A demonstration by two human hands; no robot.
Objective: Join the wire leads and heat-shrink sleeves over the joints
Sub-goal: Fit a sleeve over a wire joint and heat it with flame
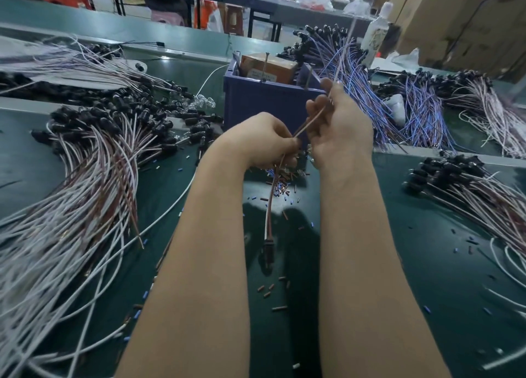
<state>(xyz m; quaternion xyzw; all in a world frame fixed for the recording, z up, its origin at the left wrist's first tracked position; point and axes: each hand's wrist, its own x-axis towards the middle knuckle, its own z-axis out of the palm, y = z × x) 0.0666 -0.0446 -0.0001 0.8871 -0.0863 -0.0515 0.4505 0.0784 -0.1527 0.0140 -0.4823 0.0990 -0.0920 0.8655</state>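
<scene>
My left hand (pixel 266 141) grips a brown-and-white wire pair (pixel 269 207) that hangs down to a black connector (pixel 269 251) near the green table. A brown lead (pixel 310 123) runs up from that hand to my right hand (pixel 338 127), which pinches it between thumb and fingers, together with a pale wire (pixel 343 50) rising blurred above it. Short brown and blue heat-shrink sleeves (pixel 280 178) lie scattered under both hands. The joint itself is hidden by my fingers.
A blue bin (pixel 256 104) with a brown box stands just behind my hands. Brown-white harness bundles (pixel 94 161) cover the left, another pile (pixel 469 190) lies at right, and blue-purple bundles (pixel 355 73) sit behind. A white bottle (pixel 377 33) stands at the back right.
</scene>
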